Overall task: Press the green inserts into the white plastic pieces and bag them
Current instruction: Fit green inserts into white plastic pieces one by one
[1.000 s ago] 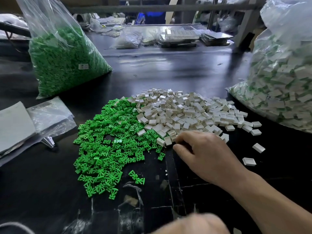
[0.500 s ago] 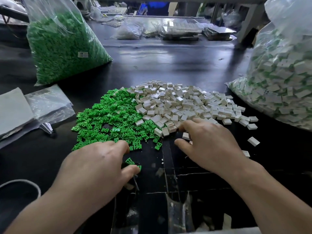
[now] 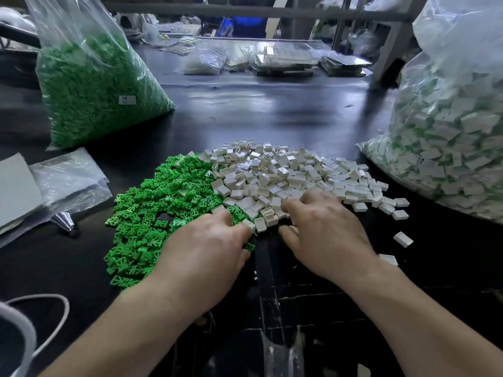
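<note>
Left hand [image 3: 206, 248] palm-down, fingers curled where small green plastic inserts [image 3: 160, 205] meet the heap of white rectangular plastic pieces [image 3: 285, 170]; tips hidden, grip unclear. Right hand [image 3: 324, 235], fingers bent, on that heap's near edge. Clear green-filled bag [image 3: 92, 91] beyond the heap, left.

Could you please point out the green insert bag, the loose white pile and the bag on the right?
Green bag [image 3: 89, 99], head view, middle of its filled part.
White pile [image 3: 285, 172], head view, centre of the heap.
Right bag [image 3: 449, 148], head view, its filled front.
</note>
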The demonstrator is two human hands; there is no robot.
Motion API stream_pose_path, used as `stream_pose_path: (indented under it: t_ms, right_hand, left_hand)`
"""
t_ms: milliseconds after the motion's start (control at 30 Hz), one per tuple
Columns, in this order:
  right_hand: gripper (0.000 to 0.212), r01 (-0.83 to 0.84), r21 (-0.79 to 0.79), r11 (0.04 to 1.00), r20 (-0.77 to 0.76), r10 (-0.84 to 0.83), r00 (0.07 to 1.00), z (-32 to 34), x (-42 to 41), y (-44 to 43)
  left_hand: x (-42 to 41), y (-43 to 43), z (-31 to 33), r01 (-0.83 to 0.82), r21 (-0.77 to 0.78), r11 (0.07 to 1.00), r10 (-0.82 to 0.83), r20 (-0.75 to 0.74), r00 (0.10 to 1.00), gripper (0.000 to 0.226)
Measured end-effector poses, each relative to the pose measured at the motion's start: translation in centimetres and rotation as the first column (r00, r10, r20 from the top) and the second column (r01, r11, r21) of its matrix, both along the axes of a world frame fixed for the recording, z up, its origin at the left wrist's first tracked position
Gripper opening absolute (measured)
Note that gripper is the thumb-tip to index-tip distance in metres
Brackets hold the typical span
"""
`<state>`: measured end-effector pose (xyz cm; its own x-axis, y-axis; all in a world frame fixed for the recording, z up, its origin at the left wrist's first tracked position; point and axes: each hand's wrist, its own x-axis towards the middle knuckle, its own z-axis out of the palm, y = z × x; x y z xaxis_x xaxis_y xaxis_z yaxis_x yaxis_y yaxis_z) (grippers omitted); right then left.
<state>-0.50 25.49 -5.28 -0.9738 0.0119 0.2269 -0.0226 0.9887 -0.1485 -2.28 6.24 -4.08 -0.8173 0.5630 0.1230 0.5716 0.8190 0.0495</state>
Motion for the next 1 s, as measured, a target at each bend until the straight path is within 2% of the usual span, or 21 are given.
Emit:
stream_pose_path:
  t_ms: [200, 300, 367, 533, 700, 767, 867, 1000]
  right_hand:
    - [0.030, -0.133, 0.000, 0.991, -0.015, 0.133, 0.991, -0.7, -0.5, -1.3]
    - [0.036, -0.196, -0.009, 0.981, -0.024, 0.196, 0.980, -0.9, -0.6, -1.9]
    - [0.035, -0.236, 0.000, 0.972, -0.020, 0.236, 0.972, -1.1, -0.7, -2.2]
    - [0.014, -0.268, 0.022, 0.963, -0.009, 0.268, 0.963, -0.9, -0.8, -2.0]
    - [0.021, -0.297, 0.015, 0.955, -0.062, 0.297, 0.953, -1.1, -0.6, -1.9]
    - [0.026, -0.303, 0.014, 0.953, -0.104, 0.303, 0.947, -1.0, -0.8, -1.8]
    - [0.026, -0.262, -0.003, 0.965, -0.117, 0.260, 0.959, -0.8, -1.0, -1.7]
    - [0.024, -0.227, -0.198, 0.953, -0.227, 0.181, 0.957, -0.9, -0.9, -1.9]
  left_hand:
    - [-0.1, 0.6, -1.1, 0.111, 0.003, 0.994, -0.110, -0.088, 0.990, 0.015]
    - [-0.2, 0.5, -1.1, 0.129, 0.067, 0.989, -0.123, -0.077, 0.989, 0.008]
    - [-0.1, 0.3, -1.2, 0.111, 0.114, 0.987, -0.106, -0.049, 0.993, 0.009]
    - [0.3, 0.1, -1.2, 0.107, 0.127, 0.986, -0.102, -0.044, 0.994, 0.009]
    - [0.5, -0.3, -1.3, 0.083, 0.226, 0.971, -0.081, -0.021, 0.997, 0.020]
    - [0.4, -0.4, -1.1, 0.059, 0.355, 0.933, -0.069, 0.016, 0.997, 0.022]
    - [0.3, -0.3, -0.9, -0.068, 0.558, 0.827, -0.017, 0.145, 0.989, 0.018]
    - [0.1, -0.2, -0.6, -0.284, 0.747, 0.602, -0.034, 0.379, 0.925, 0.009]
